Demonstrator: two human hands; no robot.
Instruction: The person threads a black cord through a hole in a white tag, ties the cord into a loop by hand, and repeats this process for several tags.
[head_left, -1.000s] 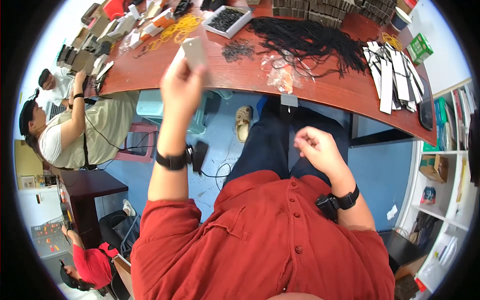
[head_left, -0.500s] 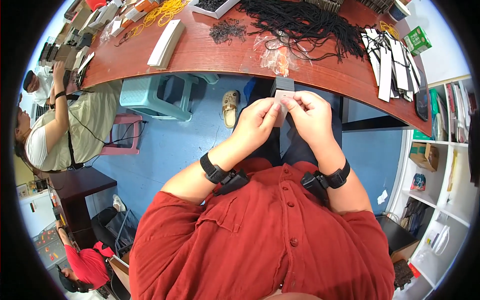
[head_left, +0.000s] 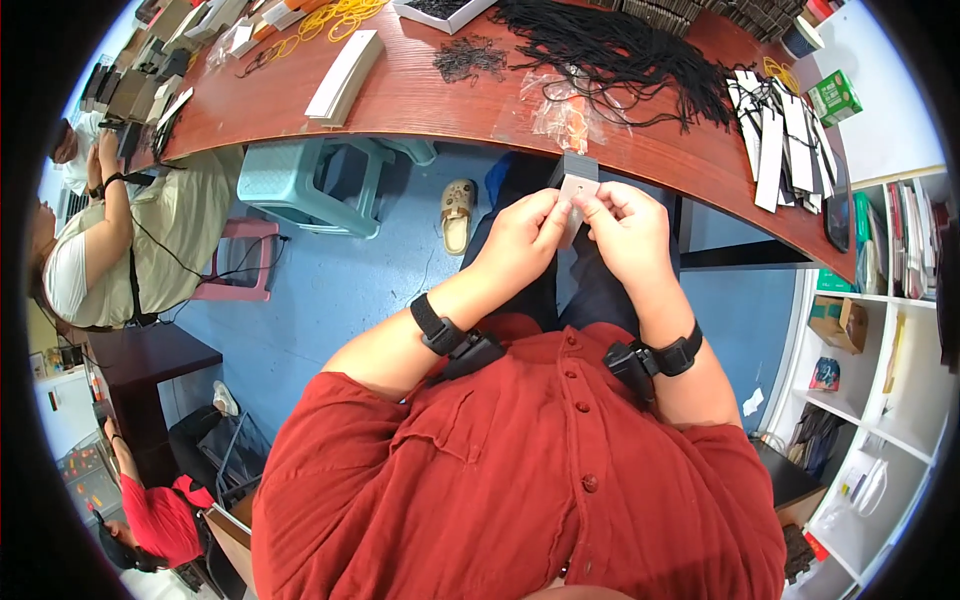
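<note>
Roughly, left to right:
Upper left: white flat box (head_left: 345, 72) on red-brown table (head_left: 430, 95).
Left hand (head_left: 520, 243): centre frame, fingers pinched shut on small grey card (head_left: 574, 195).
Card: just below table edge.
Right hand (head_left: 628, 230): pinching same card's right side.
Upper right: black cords (head_left: 620, 50) heaped on table.

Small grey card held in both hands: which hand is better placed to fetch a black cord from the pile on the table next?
Probably the right hand. The pile of black cords lies up and slightly right of the small grey card, on the right hand's side. The left hand also pinches the card and could hold it alone.
</note>
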